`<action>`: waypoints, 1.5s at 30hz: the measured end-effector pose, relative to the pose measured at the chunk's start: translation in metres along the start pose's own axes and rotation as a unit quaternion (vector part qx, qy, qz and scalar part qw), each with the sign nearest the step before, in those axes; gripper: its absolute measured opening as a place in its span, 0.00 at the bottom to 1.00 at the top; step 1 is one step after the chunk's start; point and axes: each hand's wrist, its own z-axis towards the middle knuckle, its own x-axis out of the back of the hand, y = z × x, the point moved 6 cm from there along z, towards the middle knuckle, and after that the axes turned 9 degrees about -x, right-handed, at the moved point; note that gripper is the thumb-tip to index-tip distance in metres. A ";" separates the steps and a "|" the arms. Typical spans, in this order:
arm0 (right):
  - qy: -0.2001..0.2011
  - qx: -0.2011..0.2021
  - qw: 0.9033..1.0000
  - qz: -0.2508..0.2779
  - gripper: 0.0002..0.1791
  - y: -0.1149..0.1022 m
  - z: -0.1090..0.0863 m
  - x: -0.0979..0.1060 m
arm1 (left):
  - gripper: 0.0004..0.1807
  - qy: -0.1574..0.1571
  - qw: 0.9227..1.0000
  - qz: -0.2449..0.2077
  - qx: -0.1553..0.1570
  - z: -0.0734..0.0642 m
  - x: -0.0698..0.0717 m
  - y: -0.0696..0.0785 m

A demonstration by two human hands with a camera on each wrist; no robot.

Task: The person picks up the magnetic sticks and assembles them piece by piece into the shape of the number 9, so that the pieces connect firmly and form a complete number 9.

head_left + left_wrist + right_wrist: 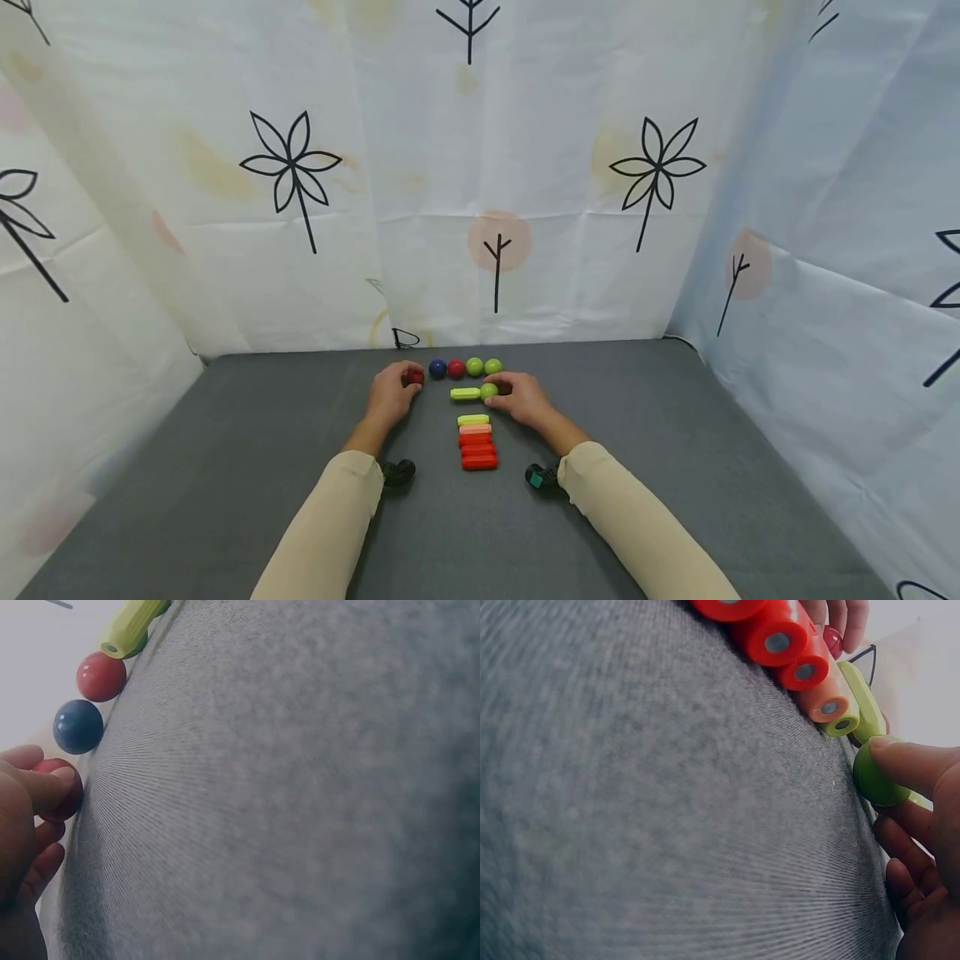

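Observation:
My left hand (391, 393) pinches a red ball (415, 377) between thumb and fingers, low over the grey cloth. In the left wrist view the thumb lies across that ball's side. My right hand (521, 398) holds a green ball (881, 776) by thumb and fingertips. This ball sits at the right end of a yellow-green rod (465, 393), in line with it. Behind the hands stands a row of balls: a blue ball (438, 368), another red ball (457, 369) and two green balls (483, 367).
Nearer to me, several rods lie side by side in a column: a yellow-green rod (473, 420), a salmon rod (476, 430) and red rods (478, 451) with metal discs in their ends. A patterned white curtain (570, 275) hangs behind the grey table (262, 467).

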 end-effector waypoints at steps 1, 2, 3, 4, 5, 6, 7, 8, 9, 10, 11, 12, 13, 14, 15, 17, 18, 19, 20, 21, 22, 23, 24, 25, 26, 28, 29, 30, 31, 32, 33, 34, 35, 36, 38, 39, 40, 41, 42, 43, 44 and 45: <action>0.000 0.000 1.000 0.000 0.19 0.000 0.000 0.000 | 0.14 0.000 1.000 0.000 0.000 0.000 0.000 0.000; 0.001 0.001 1.000 -0.001 0.19 0.000 0.001 0.000 | 0.14 0.000 1.000 -0.001 -0.001 -0.001 0.001 0.001; 0.002 -0.002 1.000 -0.002 0.19 0.000 0.001 0.000 | 0.14 -0.001 1.000 -0.003 0.000 -0.001 0.001 0.000; 0.002 -0.004 1.000 -0.002 0.19 0.000 0.001 0.001 | 0.14 -0.001 1.000 -0.006 0.002 -0.002 0.001 0.000; 0.003 -0.006 1.000 -0.003 0.19 0.000 0.001 0.001 | 0.15 0.000 1.000 -0.009 0.003 -0.002 0.002 -0.001; 0.003 -0.008 1.000 -0.005 0.19 0.000 0.001 0.001 | 0.15 0.000 1.000 -0.010 0.004 -0.002 0.002 -0.001; 0.004 -0.010 1.000 -0.005 0.19 0.000 0.001 0.001 | 0.16 0.000 1.000 -0.015 0.007 -0.003 0.002 -0.002; 0.004 -0.010 1.000 -0.007 0.19 0.001 0.001 0.001 | 0.16 -0.002 1.000 -0.020 0.010 -0.003 0.002 -0.003; 0.005 -0.013 1.000 -0.006 0.19 0.001 0.001 0.001 | 0.17 -0.003 1.000 -0.025 0.012 -0.003 0.002 -0.004; 0.006 -0.013 1.000 -0.006 0.19 0.001 0.001 0.001 | 0.18 -0.006 0.999 -0.030 0.014 -0.004 0.002 -0.004; 0.007 -0.013 1.000 -0.006 0.19 0.001 0.002 0.002 | 0.18 -0.008 0.999 -0.034 0.016 -0.004 0.002 -0.005; 0.008 -0.012 1.000 -0.007 0.19 0.000 0.002 0.002 | 0.18 -0.012 0.999 -0.037 0.018 -0.004 0.002 -0.005; 0.009 -0.012 1.000 -0.007 0.19 0.000 0.002 0.002 | 0.19 -0.016 0.999 -0.042 0.019 -0.004 0.002 -0.005; 0.010 -0.012 1.000 -0.008 0.19 0.000 0.002 0.002 | 0.19 -0.019 0.999 -0.043 0.018 -0.004 0.002 -0.004; 0.011 -0.013 1.000 -0.008 0.19 0.000 0.002 0.003 | 0.19 -0.022 0.999 -0.045 0.017 -0.004 0.002 -0.004; 0.011 -0.012 1.000 -0.011 0.19 -0.001 0.002 0.003 | 0.20 -0.027 0.998 -0.047 0.016 -0.005 0.002 -0.002; 0.011 -0.013 1.000 -0.012 0.19 -0.001 0.001 0.003 | 0.20 -0.030 0.998 -0.049 0.014 -0.005 0.002 -0.001; 0.010 -0.011 1.000 -0.015 0.19 -0.001 0.001 0.003 | 0.20 -0.032 0.998 -0.052 0.011 -0.006 0.002 0.000; 0.010 -0.011 1.000 -0.015 0.19 -0.001 0.001 0.003 | 0.21 -0.035 0.998 -0.057 0.009 -0.006 0.002 0.001; 0.009 -0.012 1.000 -0.017 0.19 -0.001 0.001 0.003 | 0.21 -0.037 0.997 -0.062 0.008 -0.007 0.002 0.002; 0.009 -0.012 1.000 -0.018 0.19 -0.001 0.001 0.003 | 0.21 -0.038 0.997 -0.066 0.007 -0.008 0.001 0.003; 0.008 -0.014 1.000 -0.018 0.19 -0.001 0.001 0.002 | 0.21 -0.039 0.997 -0.072 0.005 -0.008 0.001 0.004; 0.009 -0.014 1.000 -0.018 0.19 -0.001 0.001 0.002 | 0.21 -0.040 0.996 -0.077 0.004 -0.009 0.001 0.005; 0.009 -0.013 1.000 -0.018 0.19 -0.001 0.001 0.002 | 0.21 -0.040 0.996 -0.080 0.002 -0.010 0.000 0.007; 0.009 -0.016 1.000 -0.018 0.19 -0.001 0.001 0.002 | 0.21 -0.041 0.996 -0.082 0.003 -0.011 0.000 0.007; 0.008 -0.015 1.000 -0.018 0.19 -0.001 0.001 0.002 | 0.21 -0.042 0.996 -0.082 0.002 -0.012 -0.001 0.009; 0.009 -0.014 1.000 -0.018 0.19 -0.001 0.001 0.002 | 0.21 -0.042 0.996 -0.081 0.000 -0.013 -0.002 0.010; 0.009 -0.014 1.000 -0.018 0.19 -0.001 0.001 0.002 | 0.21 -0.044 0.996 -0.080 0.001 -0.013 -0.003 0.010; 0.008 -0.013 1.000 -0.017 0.19 -0.001 0.001 0.001 | 0.21 -0.046 0.996 -0.079 0.001 -0.014 -0.004 0.011; 0.009 -0.012 1.000 -0.017 0.19 -0.001 0.001 0.001 | 0.21 -0.048 0.996 -0.078 0.001 -0.014 -0.005 0.012; 0.009 -0.012 1.000 -0.017 0.19 -0.001 0.002 0.001 | 0.21 -0.050 0.996 -0.078 0.001 -0.014 -0.006 0.012; 0.010 -0.011 1.000 -0.017 0.19 -0.001 0.002 0.000 | 0.21 -0.052 0.996 -0.078 0.001 -0.014 -0.007 0.013; 0.010 -0.012 1.000 -0.017 0.19 -0.001 0.002 0.000 | 0.21 -0.054 0.996 -0.077 0.000 -0.015 -0.008 0.014; 0.011 -0.012 1.000 -0.017 0.19 -0.001 0.002 0.000 | 0.21 -0.055 0.995 -0.077 -0.001 -0.015 -0.008 0.015; 0.010 -0.013 1.000 -0.017 0.19 -0.002 0.001 0.000 | 0.21 -0.055 0.996 -0.076 -0.006 -0.015 -0.010 0.016; 0.009 -0.011 1.000 -0.017 0.19 -0.002 0.001 0.000 | 0.21 -0.055 0.995 -0.077 -0.007 -0.016 -0.010 0.017; 0.009 -0.012 1.000 -0.017 0.19 -0.002 0.001 0.000 | 0.21 -0.054 0.995 -0.078 -0.010 -0.016 -0.011 0.017; 0.008 -0.012 1.000 -0.016 0.19 -0.003 0.000 0.000 | 0.21 -0.053 0.995 -0.078 -0.014 -0.016 -0.012 0.018; 0.007 -0.013 1.000 -0.016 0.19 -0.003 0.000 0.000 | 0.21 -0.053 0.995 -0.080 -0.015 -0.016 -0.012 0.018; 0.006 -0.014 1.000 -0.015 0.19 -0.003 0.000 0.000 | 0.21 -0.052 0.995 -0.081 -0.019 -0.017 -0.013 0.019; 0.006 -0.014 1.000 -0.016 0.19 -0.003 -0.001 0.000 | 0.21 -0.051 0.995 -0.082 -0.021 -0.018 -0.014 0.020; 0.007 -0.014 1.000 -0.016 0.19 -0.003 -0.001 0.000 | 0.21 -0.051 0.995 -0.084 -0.022 -0.018 -0.014 0.020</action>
